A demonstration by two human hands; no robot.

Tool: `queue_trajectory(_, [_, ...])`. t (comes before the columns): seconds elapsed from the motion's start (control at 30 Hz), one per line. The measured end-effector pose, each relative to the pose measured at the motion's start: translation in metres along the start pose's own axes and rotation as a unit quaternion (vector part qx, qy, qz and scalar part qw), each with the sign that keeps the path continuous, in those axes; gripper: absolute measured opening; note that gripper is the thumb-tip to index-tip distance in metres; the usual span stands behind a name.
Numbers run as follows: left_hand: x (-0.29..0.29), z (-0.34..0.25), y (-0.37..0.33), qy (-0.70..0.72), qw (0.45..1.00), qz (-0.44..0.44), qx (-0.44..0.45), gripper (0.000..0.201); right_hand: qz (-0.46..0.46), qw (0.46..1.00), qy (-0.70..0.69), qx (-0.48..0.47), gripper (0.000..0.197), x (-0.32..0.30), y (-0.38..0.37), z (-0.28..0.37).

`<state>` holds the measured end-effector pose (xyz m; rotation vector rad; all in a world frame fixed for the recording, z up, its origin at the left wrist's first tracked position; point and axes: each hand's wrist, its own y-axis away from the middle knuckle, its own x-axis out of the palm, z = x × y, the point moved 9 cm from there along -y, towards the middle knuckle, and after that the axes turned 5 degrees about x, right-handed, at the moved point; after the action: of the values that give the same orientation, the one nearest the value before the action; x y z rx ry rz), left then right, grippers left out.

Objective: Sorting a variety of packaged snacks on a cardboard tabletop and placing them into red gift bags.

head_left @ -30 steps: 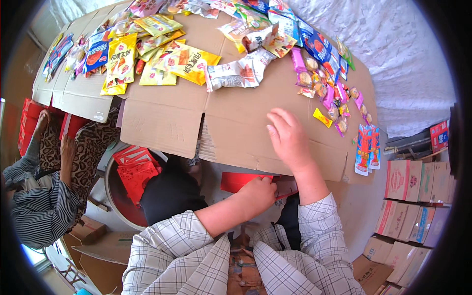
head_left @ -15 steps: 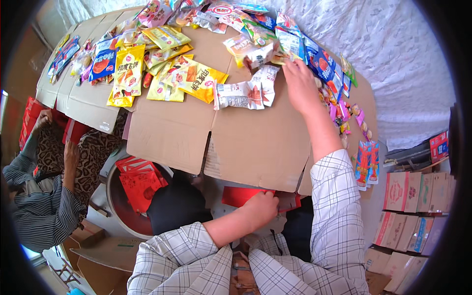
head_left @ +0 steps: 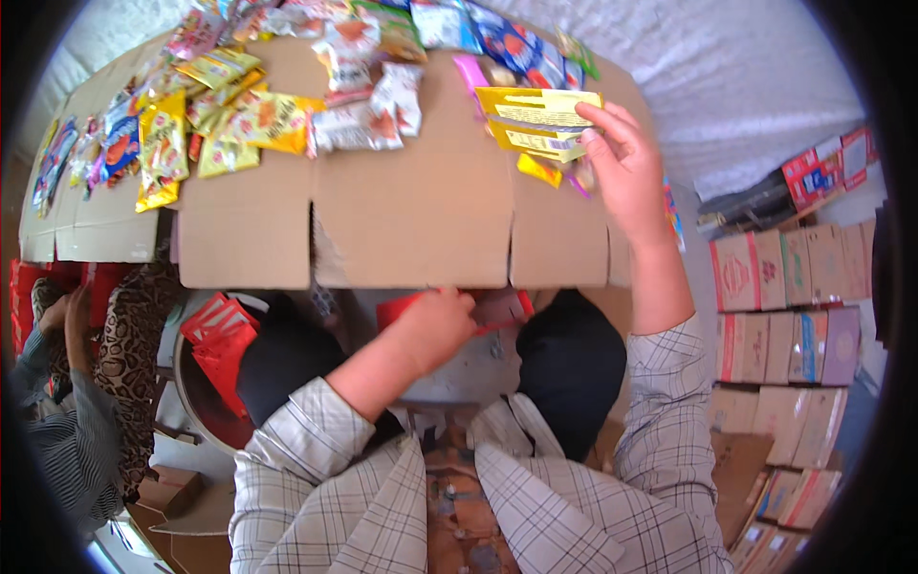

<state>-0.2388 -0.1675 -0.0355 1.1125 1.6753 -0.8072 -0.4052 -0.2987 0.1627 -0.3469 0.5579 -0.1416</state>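
My right hand (head_left: 626, 163): closed on a small sheaf of yellow packets (head_left: 535, 120), thumb beneath and fingers on top. At least three packets overlap there; I cannot count them more exactly. Their long axis lies left to right, free ends pointing to my left, over the far right part of the flattened cardboard sheet (head_left: 411, 220).

My left hand (head_left: 435, 325): closed around a red packet (head_left: 397, 308), just below the cardboard's near edge.

Cardboard sheet: one loose spread of snack packets (head_left: 277, 105) along its far edge, yellow, white, blue and pink, too many and too overlapped to count.

Round tub (head_left: 191, 402), lower left: holds a pile of red packets (head_left: 222, 335), number unclear.

Stacked cartons (head_left: 784, 316), right: two rows visible, closed, contents hidden.

Another person (head_left: 67, 402) sits at the left, in a striped sleeve and a leopard-print garment.
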Motion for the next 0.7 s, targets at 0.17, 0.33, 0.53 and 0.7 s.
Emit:
queue_trajectory(0.17, [-0.019,-0.002,0.004,0.046,0.998,-0.029,0.026,0.01,0.049,0.984,0.168,0.015,0.025,-0.039,0.089,0.02])
queue_trajectory(0.33, [-0.027,-0.011,0.009,0.076,0.995,-0.05,0.044,0.008,0.124,0.974,0.185,0.042,0.024,-0.021,0.17,0.001])
queue_trajectory(0.53, [-0.024,-0.02,0.01,0.101,0.991,-0.059,0.063,0.007,0.255,0.952,0.147,0.081,0.026,0.032,0.195,-0.023])
queue_trajectory(0.7, [-0.03,-0.021,0.011,0.105,0.989,-0.073,0.079,0.006,0.286,0.946,0.141,0.061,0.028,0.048,0.192,-0.032])
